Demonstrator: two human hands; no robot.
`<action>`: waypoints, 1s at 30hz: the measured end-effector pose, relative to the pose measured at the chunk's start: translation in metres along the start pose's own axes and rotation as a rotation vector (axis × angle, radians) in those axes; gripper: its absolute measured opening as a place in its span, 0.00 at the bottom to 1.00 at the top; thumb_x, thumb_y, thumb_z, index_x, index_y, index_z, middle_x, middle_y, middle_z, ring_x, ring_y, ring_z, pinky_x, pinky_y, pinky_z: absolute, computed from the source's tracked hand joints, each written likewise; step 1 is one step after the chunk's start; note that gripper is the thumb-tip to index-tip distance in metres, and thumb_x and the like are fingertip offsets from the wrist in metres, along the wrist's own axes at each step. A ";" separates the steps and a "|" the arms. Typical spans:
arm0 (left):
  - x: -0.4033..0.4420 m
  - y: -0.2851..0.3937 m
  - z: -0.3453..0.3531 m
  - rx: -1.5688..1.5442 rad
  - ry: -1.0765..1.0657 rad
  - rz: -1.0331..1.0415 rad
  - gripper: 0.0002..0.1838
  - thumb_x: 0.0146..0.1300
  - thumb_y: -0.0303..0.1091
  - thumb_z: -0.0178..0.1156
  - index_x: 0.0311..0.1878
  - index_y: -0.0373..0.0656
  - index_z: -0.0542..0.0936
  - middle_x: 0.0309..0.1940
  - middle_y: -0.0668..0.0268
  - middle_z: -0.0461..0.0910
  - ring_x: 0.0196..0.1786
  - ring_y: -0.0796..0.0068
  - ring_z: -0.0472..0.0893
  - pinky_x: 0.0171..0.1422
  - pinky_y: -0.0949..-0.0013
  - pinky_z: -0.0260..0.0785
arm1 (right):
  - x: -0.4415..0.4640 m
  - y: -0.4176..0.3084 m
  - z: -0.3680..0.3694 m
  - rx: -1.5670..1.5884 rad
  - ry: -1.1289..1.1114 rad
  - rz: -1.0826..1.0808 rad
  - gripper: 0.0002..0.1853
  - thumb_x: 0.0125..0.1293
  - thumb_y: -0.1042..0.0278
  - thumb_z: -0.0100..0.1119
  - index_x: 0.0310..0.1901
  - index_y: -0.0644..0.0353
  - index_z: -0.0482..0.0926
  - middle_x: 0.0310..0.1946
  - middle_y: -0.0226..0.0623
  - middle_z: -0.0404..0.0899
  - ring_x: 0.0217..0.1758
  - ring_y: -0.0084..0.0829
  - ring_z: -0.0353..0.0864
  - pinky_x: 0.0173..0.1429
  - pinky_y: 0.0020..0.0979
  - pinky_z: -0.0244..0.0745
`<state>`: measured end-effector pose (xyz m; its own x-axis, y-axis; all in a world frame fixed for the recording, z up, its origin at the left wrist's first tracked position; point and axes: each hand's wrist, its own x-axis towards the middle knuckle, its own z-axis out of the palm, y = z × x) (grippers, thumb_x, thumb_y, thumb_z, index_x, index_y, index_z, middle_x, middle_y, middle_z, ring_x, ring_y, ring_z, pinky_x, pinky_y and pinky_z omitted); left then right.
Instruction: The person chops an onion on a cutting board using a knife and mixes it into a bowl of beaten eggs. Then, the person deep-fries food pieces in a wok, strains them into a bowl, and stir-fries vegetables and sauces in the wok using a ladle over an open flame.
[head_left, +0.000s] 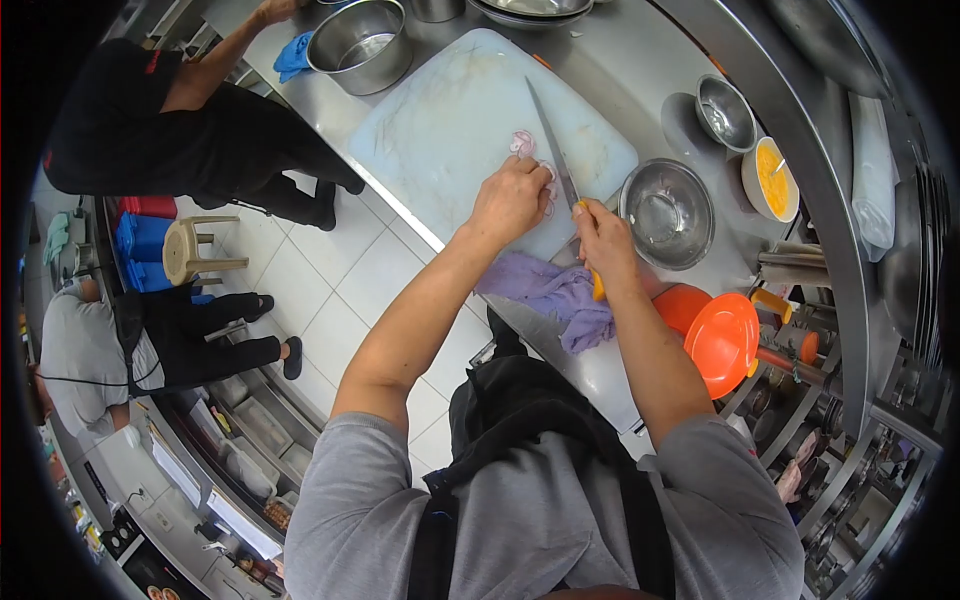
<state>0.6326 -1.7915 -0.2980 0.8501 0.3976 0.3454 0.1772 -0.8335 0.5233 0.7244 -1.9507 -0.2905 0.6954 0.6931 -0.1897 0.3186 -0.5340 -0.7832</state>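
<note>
My right hand [605,240] is closed round the yellow handle of a kitchen knife [550,130], whose long blade points away from me over the white cutting board [440,110]. My left hand [512,198] rests on the board just left of the blade, fingers bent and closed on pinkish onion slices; what lies under the fingertips is partly hidden. More onion slices [522,143] lie beyond those fingertips. A crumpled purple cloth [555,290] is at the board's near edge, below both hands.
Right of the board stand a steel bowl [668,213], a smaller steel bowl [725,112] and a bowl of yellow liquid [772,180]. Orange plastic bowls [722,345] sit by my right forearm. A steel pot [362,48] stands at the far left. Two other people are at the left.
</note>
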 end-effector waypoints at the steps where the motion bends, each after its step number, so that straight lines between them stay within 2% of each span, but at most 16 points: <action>1: 0.001 0.002 0.002 0.026 -0.005 0.027 0.06 0.51 0.28 0.61 0.34 0.42 0.83 0.32 0.64 0.79 0.41 0.64 0.78 0.44 0.63 0.75 | -0.002 -0.016 -0.009 0.040 -0.062 0.143 0.17 0.70 0.57 0.49 0.47 0.61 0.79 0.33 0.54 0.81 0.40 0.56 0.81 0.46 0.46 0.74; 2: 0.003 0.001 0.006 0.025 -0.005 0.031 0.06 0.51 0.28 0.61 0.34 0.42 0.83 0.32 0.64 0.79 0.41 0.64 0.78 0.44 0.63 0.75 | -0.002 -0.024 -0.015 0.080 -0.122 0.283 0.17 0.70 0.57 0.49 0.48 0.61 0.79 0.33 0.54 0.82 0.40 0.55 0.81 0.46 0.46 0.74; 3: 0.006 0.001 0.012 0.094 -0.068 0.071 0.05 0.51 0.28 0.61 0.32 0.42 0.83 0.32 0.64 0.79 0.41 0.64 0.78 0.44 0.64 0.75 | -0.001 -0.019 -0.012 0.083 -0.117 0.284 0.17 0.70 0.57 0.49 0.48 0.61 0.79 0.33 0.54 0.82 0.40 0.55 0.81 0.46 0.46 0.74; 6: 0.012 0.001 0.019 0.171 -0.143 0.120 0.04 0.51 0.29 0.61 0.30 0.43 0.83 0.32 0.66 0.79 0.41 0.66 0.78 0.43 0.64 0.75 | 0.000 -0.001 -0.006 -0.002 0.003 0.062 0.17 0.70 0.56 0.49 0.46 0.62 0.79 0.33 0.54 0.82 0.40 0.56 0.81 0.46 0.46 0.74; 11: 0.012 0.004 0.013 0.118 -0.142 0.089 0.03 0.51 0.30 0.62 0.29 0.43 0.83 0.32 0.67 0.80 0.42 0.67 0.78 0.44 0.65 0.76 | -0.005 -0.011 -0.009 0.044 0.034 0.002 0.16 0.70 0.57 0.50 0.45 0.62 0.79 0.33 0.55 0.81 0.39 0.57 0.80 0.45 0.48 0.73; 13: 0.009 0.006 0.014 0.128 -0.211 0.100 0.04 0.51 0.30 0.62 0.29 0.42 0.83 0.32 0.67 0.81 0.41 0.66 0.78 0.43 0.64 0.76 | -0.005 -0.009 -0.003 0.015 0.012 0.003 0.16 0.69 0.58 0.51 0.45 0.62 0.78 0.33 0.56 0.80 0.40 0.57 0.79 0.44 0.48 0.73; 21: 0.002 0.002 0.017 0.129 -0.127 0.115 0.03 0.49 0.30 0.60 0.25 0.42 0.81 0.28 0.66 0.81 0.40 0.67 0.79 0.41 0.64 0.76 | -0.009 0.003 0.007 0.077 -0.024 -0.004 0.15 0.70 0.59 0.50 0.45 0.62 0.78 0.32 0.56 0.79 0.39 0.58 0.79 0.42 0.48 0.71; 24: 0.004 0.002 0.016 0.123 -0.119 0.123 0.03 0.48 0.29 0.60 0.25 0.42 0.81 0.28 0.66 0.81 0.39 0.67 0.79 0.40 0.63 0.76 | -0.007 0.003 0.011 0.044 0.034 -0.075 0.15 0.70 0.59 0.50 0.46 0.63 0.78 0.32 0.56 0.79 0.38 0.58 0.78 0.41 0.48 0.71; 27: 0.002 -0.002 0.017 0.110 -0.083 0.128 0.02 0.48 0.29 0.60 0.24 0.42 0.81 0.27 0.67 0.80 0.39 0.67 0.79 0.40 0.64 0.76 | -0.007 -0.002 0.011 0.080 -0.015 -0.017 0.15 0.70 0.59 0.50 0.46 0.63 0.78 0.32 0.57 0.79 0.38 0.59 0.77 0.42 0.49 0.71; 29: -0.002 -0.004 0.020 0.096 -0.053 0.137 0.02 0.48 0.28 0.60 0.23 0.42 0.81 0.27 0.67 0.80 0.39 0.67 0.79 0.41 0.65 0.76 | -0.003 0.000 0.015 0.070 -0.020 -0.003 0.15 0.70 0.58 0.50 0.45 0.62 0.78 0.28 0.52 0.79 0.32 0.53 0.80 0.36 0.46 0.73; 30: -0.004 -0.005 0.019 0.078 -0.069 0.124 0.03 0.49 0.28 0.60 0.28 0.42 0.81 0.30 0.66 0.81 0.40 0.65 0.78 0.43 0.64 0.75 | -0.002 0.000 0.015 0.066 -0.019 -0.001 0.15 0.70 0.58 0.50 0.45 0.62 0.78 0.27 0.51 0.79 0.29 0.51 0.81 0.34 0.44 0.74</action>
<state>0.6379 -1.7967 -0.3169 0.8996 0.2645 0.3475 0.1042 -0.9028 0.4173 0.7132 -1.9447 -0.2986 0.6828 0.7027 -0.1998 0.2751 -0.5007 -0.8208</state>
